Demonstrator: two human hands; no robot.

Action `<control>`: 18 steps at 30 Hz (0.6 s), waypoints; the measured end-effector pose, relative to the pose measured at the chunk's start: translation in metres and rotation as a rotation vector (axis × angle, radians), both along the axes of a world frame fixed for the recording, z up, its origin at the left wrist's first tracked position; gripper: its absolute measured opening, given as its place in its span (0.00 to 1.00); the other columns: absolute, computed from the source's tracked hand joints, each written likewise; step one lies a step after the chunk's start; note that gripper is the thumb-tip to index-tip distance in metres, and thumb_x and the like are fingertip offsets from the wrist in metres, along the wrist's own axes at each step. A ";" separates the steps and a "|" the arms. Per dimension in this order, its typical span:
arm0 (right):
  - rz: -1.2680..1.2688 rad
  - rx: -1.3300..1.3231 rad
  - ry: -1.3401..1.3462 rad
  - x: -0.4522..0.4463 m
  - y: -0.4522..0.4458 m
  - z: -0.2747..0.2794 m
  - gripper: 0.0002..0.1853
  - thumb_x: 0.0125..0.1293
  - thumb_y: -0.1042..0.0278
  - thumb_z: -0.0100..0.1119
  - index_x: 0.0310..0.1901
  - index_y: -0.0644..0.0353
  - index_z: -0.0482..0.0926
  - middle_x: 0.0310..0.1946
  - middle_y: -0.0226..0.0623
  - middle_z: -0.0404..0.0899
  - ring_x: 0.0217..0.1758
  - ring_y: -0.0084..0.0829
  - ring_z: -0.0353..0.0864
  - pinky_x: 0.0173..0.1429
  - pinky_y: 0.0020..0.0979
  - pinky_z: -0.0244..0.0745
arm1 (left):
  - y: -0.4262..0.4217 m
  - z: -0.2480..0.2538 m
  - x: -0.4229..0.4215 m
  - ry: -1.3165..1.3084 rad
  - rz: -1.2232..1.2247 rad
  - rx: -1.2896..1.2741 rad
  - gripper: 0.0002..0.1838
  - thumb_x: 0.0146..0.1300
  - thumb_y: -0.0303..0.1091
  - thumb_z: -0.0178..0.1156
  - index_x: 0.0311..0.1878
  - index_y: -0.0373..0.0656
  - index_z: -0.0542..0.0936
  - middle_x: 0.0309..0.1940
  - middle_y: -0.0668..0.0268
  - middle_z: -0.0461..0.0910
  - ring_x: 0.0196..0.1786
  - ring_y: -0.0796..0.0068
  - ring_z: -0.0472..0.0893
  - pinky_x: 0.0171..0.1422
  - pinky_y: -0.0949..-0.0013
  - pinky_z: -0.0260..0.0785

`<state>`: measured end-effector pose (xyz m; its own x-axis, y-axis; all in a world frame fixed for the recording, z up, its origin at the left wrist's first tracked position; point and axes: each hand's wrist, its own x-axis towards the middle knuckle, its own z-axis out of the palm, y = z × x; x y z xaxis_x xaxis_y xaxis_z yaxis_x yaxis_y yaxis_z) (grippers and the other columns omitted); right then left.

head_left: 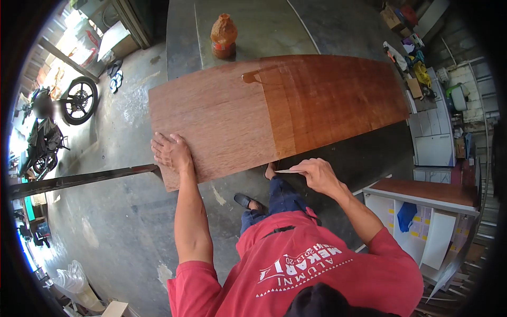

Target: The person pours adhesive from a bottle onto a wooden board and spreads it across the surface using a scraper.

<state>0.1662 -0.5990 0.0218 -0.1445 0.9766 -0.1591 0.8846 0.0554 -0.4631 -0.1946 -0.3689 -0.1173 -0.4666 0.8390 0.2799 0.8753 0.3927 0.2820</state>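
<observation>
A long wooden board [216, 116] lies across the view. Its right part is darker, reddish and glossy; the left part is pale and dull. My left hand [172, 151] rests flat on the board's lower left corner, fingers spread. Just off the near edge, my right hand [318, 175] grips a thin, pale flat tool [289, 171] that points left. On the board near its far edge sits a small blob of brown, wet-looking stuff [249, 78]. Beyond that edge stands an orange-brown, smeared plastic bottle [224, 38].
A motorcycle [79, 100] and sandals [116, 81] are at the left. A dark metal bar [84, 179] reaches toward the board's left corner. At the right are an open cabinet [422, 192] with a blue cloth, and shelves with tools. Clear plastic bags [75, 280] lie lower left.
</observation>
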 end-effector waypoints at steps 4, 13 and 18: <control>-0.076 0.045 0.220 -0.013 0.052 0.025 0.23 0.58 0.86 0.54 0.51 0.56 0.90 0.41 0.45 0.89 0.45 0.46 0.87 0.51 0.42 0.81 | -0.001 0.005 0.001 -0.021 0.009 -0.011 0.33 0.74 0.50 0.54 0.78 0.47 0.70 0.78 0.50 0.67 0.80 0.51 0.65 0.83 0.42 0.55; -0.052 0.628 -0.290 -0.033 0.216 -0.111 0.20 0.64 0.76 0.56 0.56 0.54 0.87 0.57 0.36 0.87 0.52 0.47 0.84 0.59 0.47 0.77 | 0.000 0.001 0.000 0.012 0.015 -0.021 0.33 0.73 0.49 0.54 0.78 0.47 0.70 0.77 0.50 0.68 0.80 0.50 0.65 0.82 0.43 0.55; 0.077 0.515 -0.006 -0.031 0.201 -0.043 0.22 0.63 0.78 0.53 0.56 0.49 0.87 0.56 0.34 0.88 0.49 0.43 0.85 0.58 0.44 0.78 | 0.000 0.003 0.003 0.005 0.017 -0.031 0.33 0.74 0.48 0.54 0.79 0.47 0.69 0.77 0.50 0.68 0.79 0.49 0.66 0.82 0.43 0.55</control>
<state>0.1349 -0.3977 -0.0213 -0.2198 0.9152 0.3379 0.8715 0.3399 -0.3536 -0.1914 -0.3684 -0.1138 -0.4794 0.8393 0.2563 0.8698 0.4157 0.2657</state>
